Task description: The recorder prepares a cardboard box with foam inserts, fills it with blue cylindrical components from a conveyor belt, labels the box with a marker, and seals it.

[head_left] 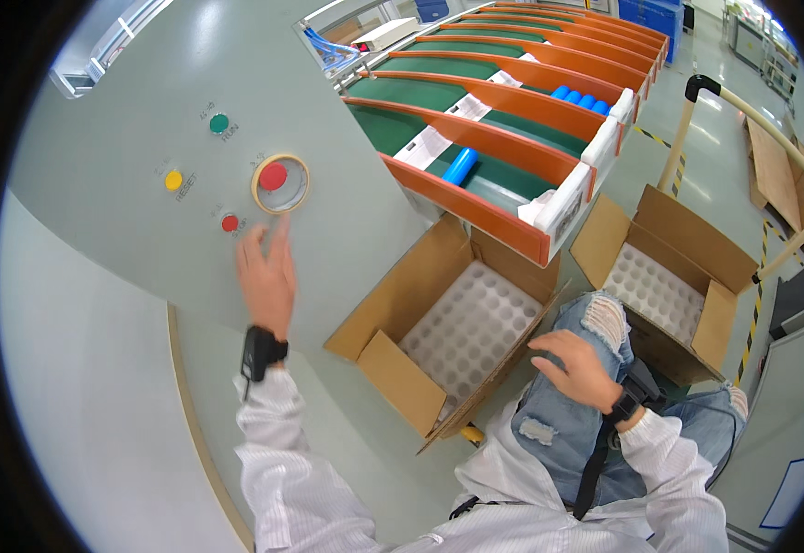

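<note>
I have the left hand (268,281) raised in front of the grey panel (351,207), its fingers loosely spread and nothing in its grasp. Its fingertips come just below the small red button (230,223) and a pale yellow ring (305,187), and I cannot tell whether they touch the panel. The ring sits around a larger red button (273,176); a yellow button (173,181) is to their left and a green button (218,123) above. My right hand (582,369) is empty too, half open with the fingers curved, over the jeans (549,405) and just beside the nearer cardboard box (376,300); I cannot make out any contact with either. That box stands open and holds a white insert (471,327) with rows of round hollows. A second open box (697,244) is to its right. Beyond, one blue cylinder (460,166) lies in the nearest lane of the green conveyor (508,138), between orange dividers (476,207).
</note>
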Tool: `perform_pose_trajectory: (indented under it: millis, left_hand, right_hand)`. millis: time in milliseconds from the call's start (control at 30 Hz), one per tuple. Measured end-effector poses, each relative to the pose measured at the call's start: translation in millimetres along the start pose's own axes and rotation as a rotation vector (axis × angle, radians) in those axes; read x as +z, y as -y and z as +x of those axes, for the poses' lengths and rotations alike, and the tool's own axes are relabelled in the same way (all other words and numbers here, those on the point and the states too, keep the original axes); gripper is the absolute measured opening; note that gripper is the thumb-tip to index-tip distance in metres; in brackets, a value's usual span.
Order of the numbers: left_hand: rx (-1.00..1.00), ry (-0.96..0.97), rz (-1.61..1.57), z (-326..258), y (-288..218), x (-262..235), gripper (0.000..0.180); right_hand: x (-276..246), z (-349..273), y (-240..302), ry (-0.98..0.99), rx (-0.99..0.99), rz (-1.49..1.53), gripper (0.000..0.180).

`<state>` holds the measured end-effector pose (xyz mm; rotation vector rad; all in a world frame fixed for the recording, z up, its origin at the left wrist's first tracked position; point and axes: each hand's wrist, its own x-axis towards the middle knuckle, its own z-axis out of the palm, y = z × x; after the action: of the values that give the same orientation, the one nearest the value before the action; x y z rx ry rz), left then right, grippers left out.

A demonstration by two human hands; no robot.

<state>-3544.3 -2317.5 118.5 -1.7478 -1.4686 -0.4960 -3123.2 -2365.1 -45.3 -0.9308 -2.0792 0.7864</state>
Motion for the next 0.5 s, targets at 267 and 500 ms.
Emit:
perform_pose_trajectory:
  millis: [267, 500]
  left_hand:
    - [0.077, -0.088, 0.092, 49.7, 11.2, -8.8, 0.017]
    - [-0.404, -0.034, -1.184, 48.2, -140.0, -60.9, 0.012]
  right_hand:
    - [-41.8, -31.8, 1.2, -0.099, 0.173, 0.074, 0.017]
    - [-67.7, 12.6, 51.4, -0.272, -0.045, 0.179, 0.019]
